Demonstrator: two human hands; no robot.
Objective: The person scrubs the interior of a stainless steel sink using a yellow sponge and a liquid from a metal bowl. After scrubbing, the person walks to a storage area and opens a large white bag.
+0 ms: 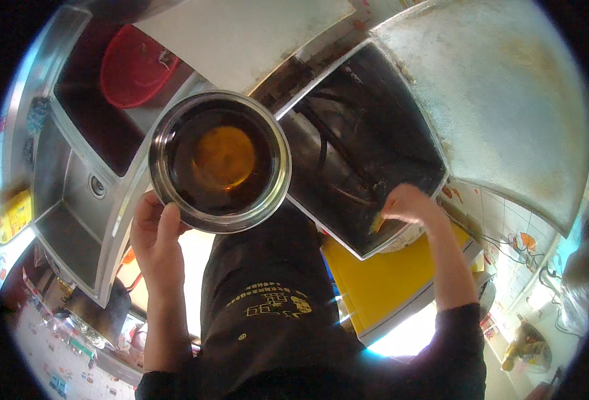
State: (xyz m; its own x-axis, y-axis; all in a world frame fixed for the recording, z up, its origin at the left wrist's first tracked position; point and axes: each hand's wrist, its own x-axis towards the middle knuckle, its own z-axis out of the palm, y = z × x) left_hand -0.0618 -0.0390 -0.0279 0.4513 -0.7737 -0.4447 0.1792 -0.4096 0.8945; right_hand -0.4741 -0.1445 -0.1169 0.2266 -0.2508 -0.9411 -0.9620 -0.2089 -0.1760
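In the head view, my left hand [159, 225] grips the rim of a round metal bowl [280, 172] at its lower left. A dark amber liquid [224, 155] lies in the bowl, lighter over the middle of its bottom. My right hand [410, 205] reaches over the near corner of an open rectangular dark tank [389, 125]. Between its fingers is a small yellowish piece [377, 222], too blurred to name, against the tank's inner wall. Dark tubes or hoses [334, 140] run inside the tank; its left part is hidden by the bowl.
Left of the bowl is a stainless steel sink [82, 185] with a drain. Beyond it a red plastic basin [132, 70] sits in a dark basin. A stained pale panel [499, 100] adjoins the tank's far right edge. Below the tank is a yellow panel [384, 280].
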